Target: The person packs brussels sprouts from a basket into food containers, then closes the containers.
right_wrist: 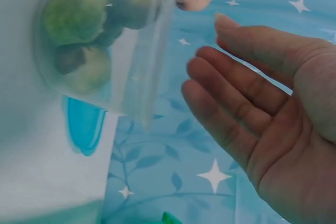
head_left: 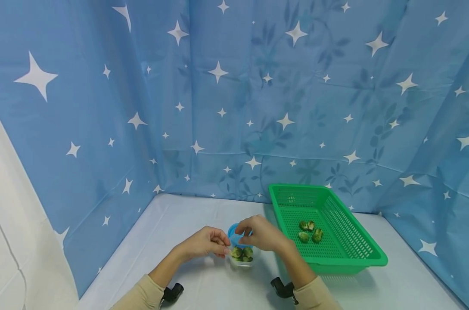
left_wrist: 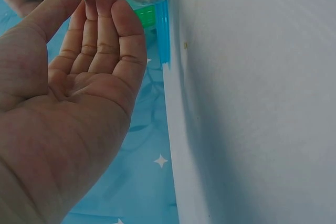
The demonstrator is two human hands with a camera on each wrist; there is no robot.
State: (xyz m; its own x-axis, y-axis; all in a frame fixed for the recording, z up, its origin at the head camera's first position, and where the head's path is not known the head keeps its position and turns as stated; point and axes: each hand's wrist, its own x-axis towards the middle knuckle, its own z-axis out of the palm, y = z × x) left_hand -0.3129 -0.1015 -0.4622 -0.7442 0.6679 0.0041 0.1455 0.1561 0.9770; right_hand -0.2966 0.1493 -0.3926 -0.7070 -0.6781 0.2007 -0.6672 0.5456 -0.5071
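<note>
A small clear plastic container [head_left: 242, 264] holding several Brussels sprouts [head_left: 247, 252] stands on the white table in front of me. My left hand [head_left: 208, 243] is at its left side, and in the left wrist view the thumb and fingertips pinch the container's rim. Over the far right side hovers my right hand [head_left: 262, 233], fingers bent downward; the right wrist view shows a gap between its thumb and fingers with nothing in it. Just behind the container lies a blue lid [head_left: 232, 230], partly hidden by the right hand.
A green plastic basket [head_left: 344, 261] stands to the right, with several Brussels sprouts [head_left: 317, 235] on its bottom. Behind the white table [head_left: 149, 228] hangs a blue curtain [head_left: 234, 107] with white stars, which also runs along both sides.
</note>
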